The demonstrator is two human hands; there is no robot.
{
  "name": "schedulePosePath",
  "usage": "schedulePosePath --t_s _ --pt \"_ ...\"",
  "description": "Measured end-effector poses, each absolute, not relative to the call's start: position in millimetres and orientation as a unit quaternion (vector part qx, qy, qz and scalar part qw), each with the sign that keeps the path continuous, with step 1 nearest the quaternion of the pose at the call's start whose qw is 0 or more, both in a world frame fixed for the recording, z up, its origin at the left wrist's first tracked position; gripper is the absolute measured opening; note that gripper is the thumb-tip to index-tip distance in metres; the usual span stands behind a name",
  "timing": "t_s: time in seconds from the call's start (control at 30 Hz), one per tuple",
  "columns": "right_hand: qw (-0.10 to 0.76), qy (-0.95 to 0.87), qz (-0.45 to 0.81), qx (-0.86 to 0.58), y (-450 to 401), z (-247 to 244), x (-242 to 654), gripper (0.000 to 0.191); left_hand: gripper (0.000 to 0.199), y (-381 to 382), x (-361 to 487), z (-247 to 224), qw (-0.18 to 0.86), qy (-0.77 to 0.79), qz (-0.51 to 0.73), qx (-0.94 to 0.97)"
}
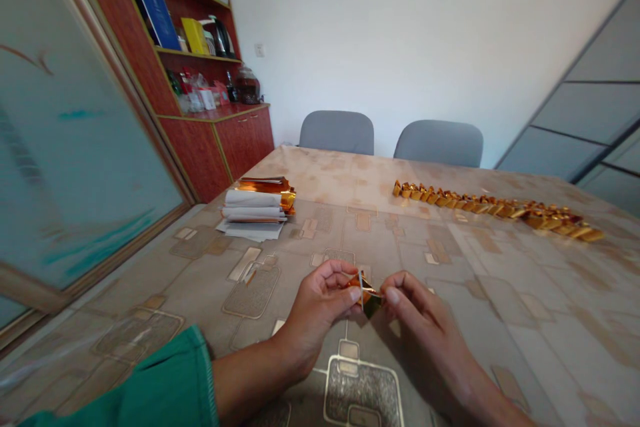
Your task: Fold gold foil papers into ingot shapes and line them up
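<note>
A small piece of gold foil paper (369, 292), partly folded, is held between my two hands above the table. My left hand (327, 297) pinches its left side between thumb and fingers. With thumb and index finger, my right hand (417, 307) grips the right end of the same piece. Fingers cover part of the paper, so its full shape is hidden. Beyond my left hand lies a stack of gold and white paper sheets (255, 210). A long row of folded gold paper pieces (480, 205) runs across the table at the right.
A patterned cloth covers the table (200, 293). Two grey chairs (337, 131) stand at its far edge, before a white wall. A red wooden cabinet (220, 140) with bottles and boxes is at the back left, near a frosted glass door (75, 120).
</note>
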State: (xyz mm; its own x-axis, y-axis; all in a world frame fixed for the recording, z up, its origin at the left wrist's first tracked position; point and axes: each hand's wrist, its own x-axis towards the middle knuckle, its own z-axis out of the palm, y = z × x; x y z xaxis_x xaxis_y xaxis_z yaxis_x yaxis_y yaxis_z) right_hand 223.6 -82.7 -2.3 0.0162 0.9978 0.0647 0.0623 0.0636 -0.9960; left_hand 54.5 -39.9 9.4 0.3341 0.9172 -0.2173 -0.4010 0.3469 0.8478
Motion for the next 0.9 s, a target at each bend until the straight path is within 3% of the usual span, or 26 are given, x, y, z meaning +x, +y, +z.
schedulePosePath --t_s 0.13,0.37,0.9 --pt "0.466 -0.54 0.468 -0.521 -81 1 223 0.036 0.038 -40 53 10 0.734 0.366 0.442 0.363" --pt "0.499 -0.553 0.427 -0.513 -81 -4 224 0.026 0.039 -39 54 8 0.723 0.375 0.444 0.373" --pt "0.447 -0.548 0.481 -0.518 -80 -2 228 0.04 0.038 -39 52 6 0.721 0.37 0.437 0.39"
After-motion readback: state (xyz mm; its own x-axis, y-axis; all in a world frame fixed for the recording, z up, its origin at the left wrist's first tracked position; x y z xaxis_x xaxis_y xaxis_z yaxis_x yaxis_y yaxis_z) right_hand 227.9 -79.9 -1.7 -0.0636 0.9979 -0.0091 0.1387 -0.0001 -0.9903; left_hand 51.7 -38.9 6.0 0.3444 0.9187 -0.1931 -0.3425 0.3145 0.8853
